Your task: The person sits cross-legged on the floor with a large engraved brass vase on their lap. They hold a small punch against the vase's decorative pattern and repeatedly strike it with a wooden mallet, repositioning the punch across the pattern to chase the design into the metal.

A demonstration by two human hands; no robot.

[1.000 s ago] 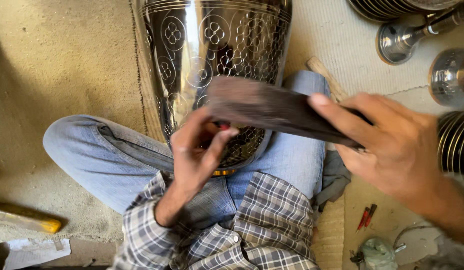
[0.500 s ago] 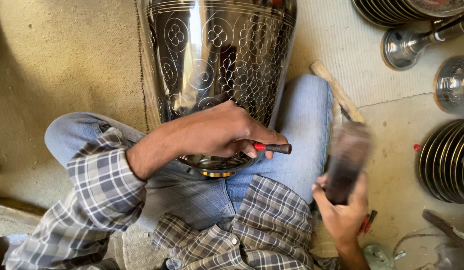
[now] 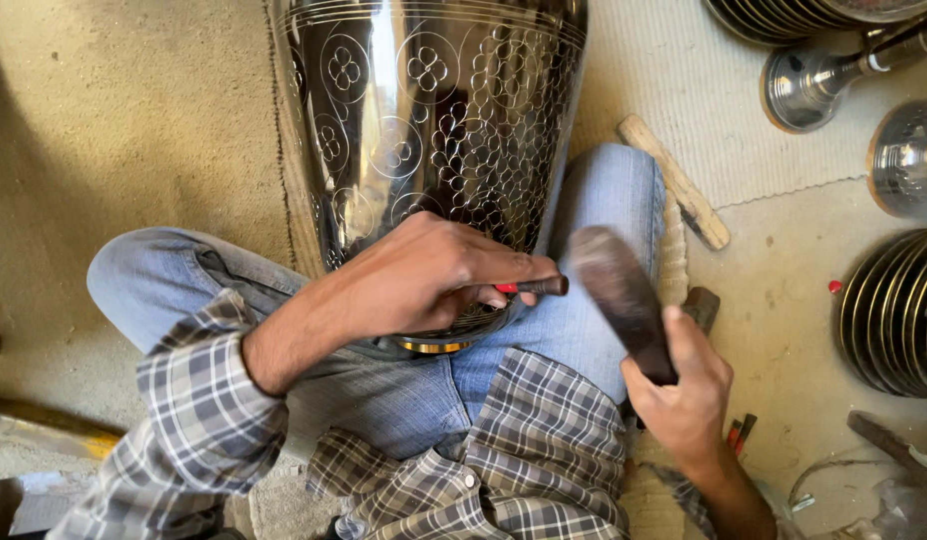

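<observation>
My left hand [image 3: 424, 280] pinches the chisel [image 3: 534, 287] against the engraved metal vase [image 3: 434, 120]; at three o'clock, right hand [image 3: 684, 385] grips the mallet [image 3: 619, 295].

Single view, head-worn camera. Looks steeply down onto the wearer's own lap, close range. Left hand [image 3: 424, 275] and right hand [image 3: 689, 395] fill mid-frame; the engraved vase [image 3: 434, 120] runs off the top edge. Crossed legs [image 3: 194, 290] sit below and beside it. Floor [image 3: 124, 120] and metalware [image 3: 899, 310] at the margins. No second view, so nothing shared.
</observation>
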